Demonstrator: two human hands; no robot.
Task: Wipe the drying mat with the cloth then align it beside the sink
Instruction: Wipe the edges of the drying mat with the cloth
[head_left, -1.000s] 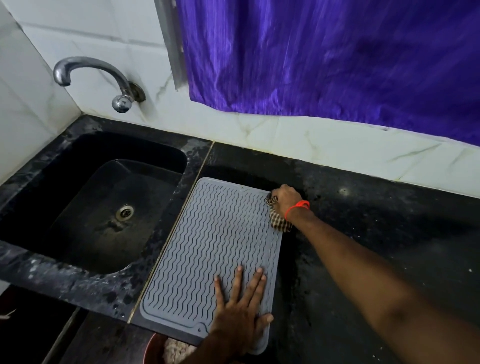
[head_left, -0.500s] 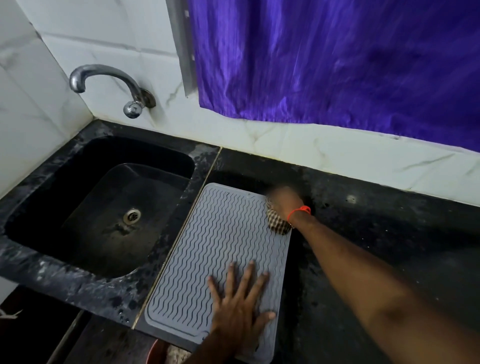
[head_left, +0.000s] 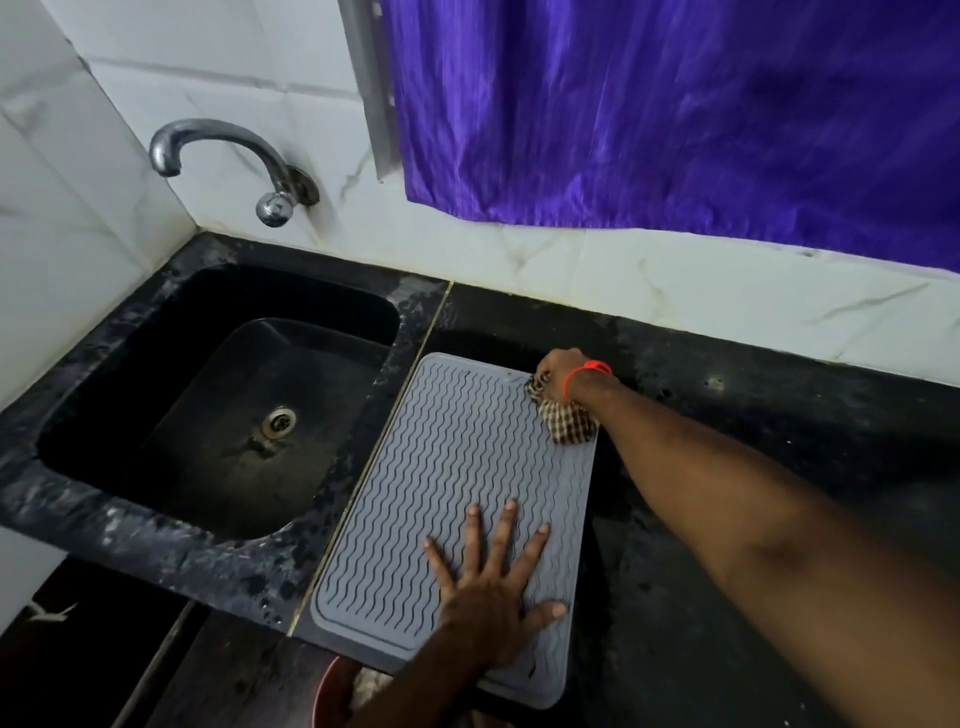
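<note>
Hands split duties: left hand (head_left: 491, 603) spread flat, pinning the near end of the drying mat (head_left: 447, 467); right hand (head_left: 563, 371) bunched around the checked cloth (head_left: 566, 418) at the mat's far-right corner. Wipe step in hand; next, likely sweep the cloth nearward, then square the mat, lying on the desk (head_left: 727, 597) just right of the sink (head_left: 218, 405). Versus earlier frames: cloth barely shifted along that corner, left hand unmoved.

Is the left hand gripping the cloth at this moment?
No: the left hand lies flat with spread fingers on the drying mat, while the right hand holds the checked cloth at the mat's far corner.
</note>
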